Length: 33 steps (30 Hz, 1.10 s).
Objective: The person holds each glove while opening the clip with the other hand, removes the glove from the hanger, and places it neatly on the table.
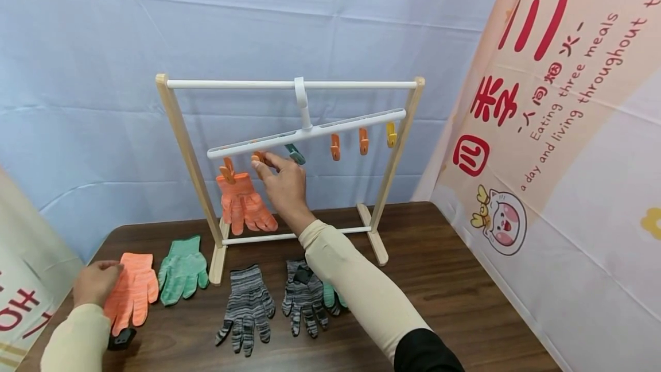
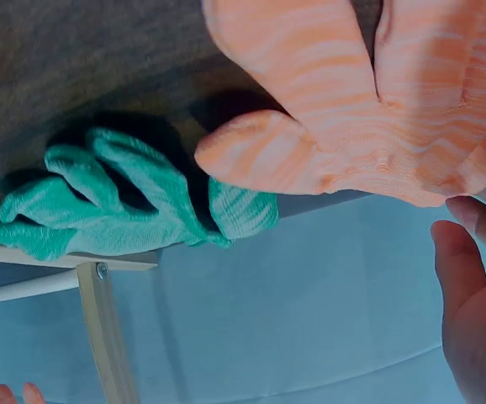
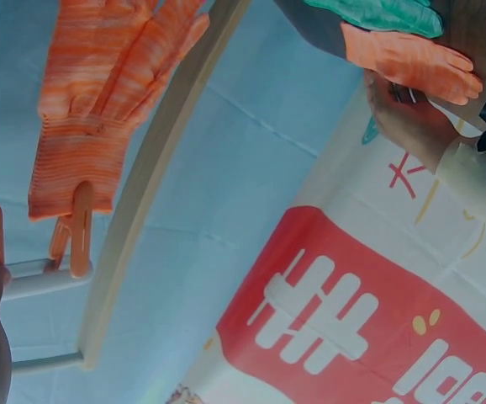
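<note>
My right hand (image 1: pixel 286 185) pinches an orange clip (image 1: pixel 257 157) under the white hanger (image 1: pixel 330 129), between thumb and fingers. Just left of it, an orange glove (image 1: pixel 242 202) hangs fingers down from another orange clip (image 1: pixel 227 171). At the table's left side, my left hand (image 1: pixel 98 283) is at the cuff of a second orange glove (image 1: pixel 135 286), which lies flat. In the left wrist view, the fingers touch that glove's cuff (image 2: pixel 419 189) while the thumb stays apart from it. A green glove (image 1: pixel 183 271) lies close by on the right.
The hanger hooks over a wood-and-white rack (image 1: pixel 232 84) and tilts down leftward. A dark green clip (image 1: pixel 295 154), two orange clips and a yellow clip (image 1: pixel 391 135) hang along it. Two grey striped gloves (image 1: pixel 247 306) lie in front, with a green glove (image 1: pixel 329 294) partly hidden by my right arm.
</note>
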Each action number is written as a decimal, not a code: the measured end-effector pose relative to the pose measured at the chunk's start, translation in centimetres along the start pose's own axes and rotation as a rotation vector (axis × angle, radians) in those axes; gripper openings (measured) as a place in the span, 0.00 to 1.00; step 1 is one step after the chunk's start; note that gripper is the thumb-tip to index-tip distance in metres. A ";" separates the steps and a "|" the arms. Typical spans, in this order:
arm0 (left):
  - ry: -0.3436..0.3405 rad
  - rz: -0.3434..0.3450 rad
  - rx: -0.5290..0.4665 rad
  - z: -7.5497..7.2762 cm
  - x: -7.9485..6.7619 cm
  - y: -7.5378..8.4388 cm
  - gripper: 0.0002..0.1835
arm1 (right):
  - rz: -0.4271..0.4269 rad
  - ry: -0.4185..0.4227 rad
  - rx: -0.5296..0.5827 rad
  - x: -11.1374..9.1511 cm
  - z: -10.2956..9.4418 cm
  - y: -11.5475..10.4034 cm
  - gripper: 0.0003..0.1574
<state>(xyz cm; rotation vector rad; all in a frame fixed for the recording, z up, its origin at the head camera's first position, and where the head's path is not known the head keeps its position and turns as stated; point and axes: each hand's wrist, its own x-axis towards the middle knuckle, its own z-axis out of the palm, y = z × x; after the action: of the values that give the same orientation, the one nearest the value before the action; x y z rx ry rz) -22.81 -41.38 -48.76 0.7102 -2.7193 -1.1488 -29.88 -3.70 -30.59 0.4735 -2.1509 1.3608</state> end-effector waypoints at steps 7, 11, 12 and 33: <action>-0.011 -0.001 0.023 0.0 -0.2 0.2 0.31 | 0.008 -0.011 0.011 -0.2 -0.2 -0.2 0.21; -0.023 0.005 0.024 0.0 -0.4 0.4 0.31 | 0.006 -0.006 0.011 -0.2 -0.3 -0.2 0.21; -0.025 0.005 0.028 0.0 -0.5 0.4 0.31 | 0.005 -0.005 0.012 -0.2 -0.3 -0.2 0.21; -0.001 0.249 0.074 0.3 -1.9 5.8 0.32 | -0.010 0.001 0.011 -0.2 -0.2 0.1 0.21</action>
<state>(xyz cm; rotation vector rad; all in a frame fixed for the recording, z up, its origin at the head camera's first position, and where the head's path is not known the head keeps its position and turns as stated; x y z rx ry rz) -23.44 -36.85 -44.73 0.3637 -2.7646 -0.9959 -29.73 -3.45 -30.72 0.4873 -2.1385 1.3681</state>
